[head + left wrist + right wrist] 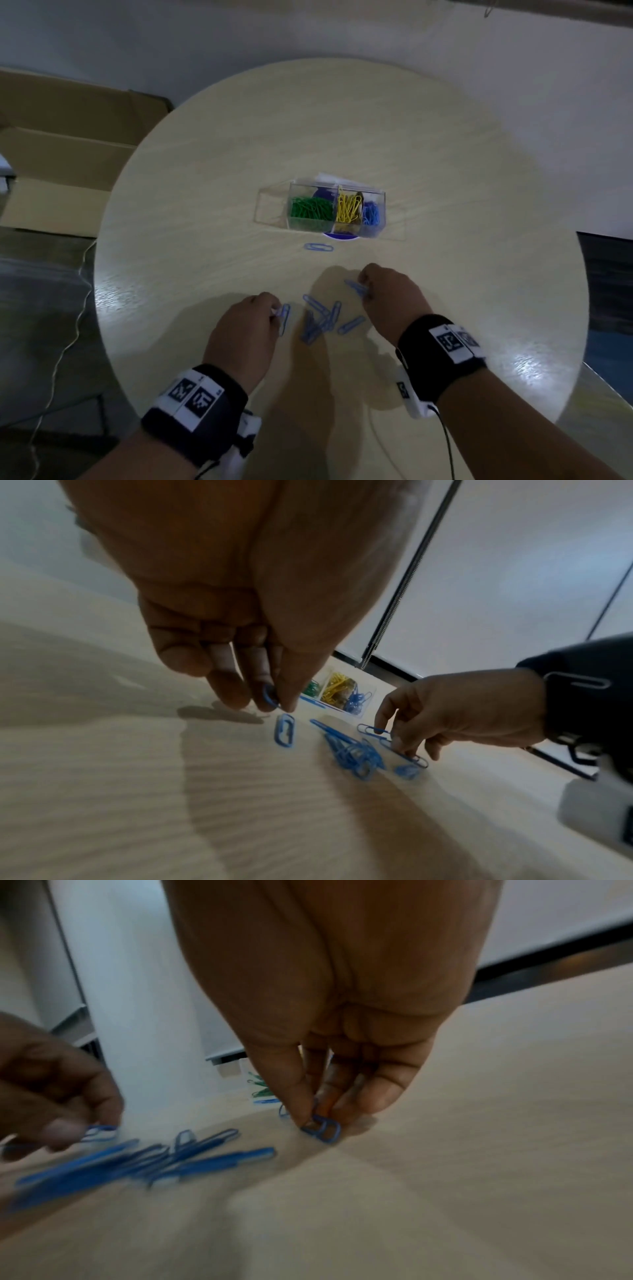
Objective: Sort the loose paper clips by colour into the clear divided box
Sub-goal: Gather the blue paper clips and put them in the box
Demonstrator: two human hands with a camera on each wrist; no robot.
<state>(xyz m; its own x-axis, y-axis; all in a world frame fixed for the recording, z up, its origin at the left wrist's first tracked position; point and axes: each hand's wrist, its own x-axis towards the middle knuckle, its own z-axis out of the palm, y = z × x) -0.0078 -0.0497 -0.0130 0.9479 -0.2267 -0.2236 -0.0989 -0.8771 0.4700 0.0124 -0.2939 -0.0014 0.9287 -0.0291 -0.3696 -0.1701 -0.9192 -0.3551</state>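
Observation:
The clear divided box [337, 210] sits mid-table with green, yellow and blue clips in separate compartments. A pile of loose blue paper clips [322, 320] lies between my hands. My left hand [274, 310] pinches one blue clip [269, 695] just above the table; another blue clip [285, 730] lies flat right under it. My right hand [364, 291] pinches blue clips [323, 1127] against the tabletop at the pile's right edge. One stray blue clip [318, 247] lies in front of the box.
The round wooden table [445, 171] ends close behind my wrists. Flattened cardboard boxes [61, 154] lie on the floor to the left, with a thin cable [68, 342] beside them. A round blue-and-white item [342, 236] shows under the box.

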